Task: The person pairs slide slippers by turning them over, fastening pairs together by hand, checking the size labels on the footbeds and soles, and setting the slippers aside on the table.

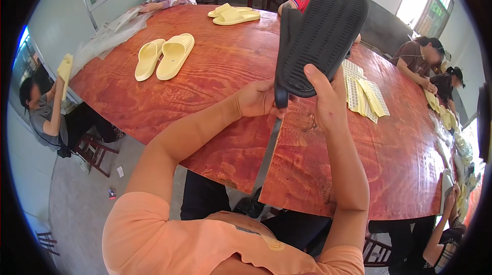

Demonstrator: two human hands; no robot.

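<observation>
A pair of black slippers is raised over the near part of the table. The right one, a black slipper [328, 34], turns its ribbed sole toward me. My right hand [328, 90] grips it by the heel end, thumb against the sole. Beside it, the other black slipper [282, 78] stands edge-on, partly hidden behind the first. My left hand [258, 100] is closed on its lower end. Both slippers touch or overlap.
The red-brown wooden table [220, 75] has a gap between boards near me. Pale yellow slippers [174, 57] lie left, another yellow pair [233, 15] farther back. Sticker sheets [365, 93] lie right. Clear plastic [115, 32] covers the far-left edge. Several people sit around.
</observation>
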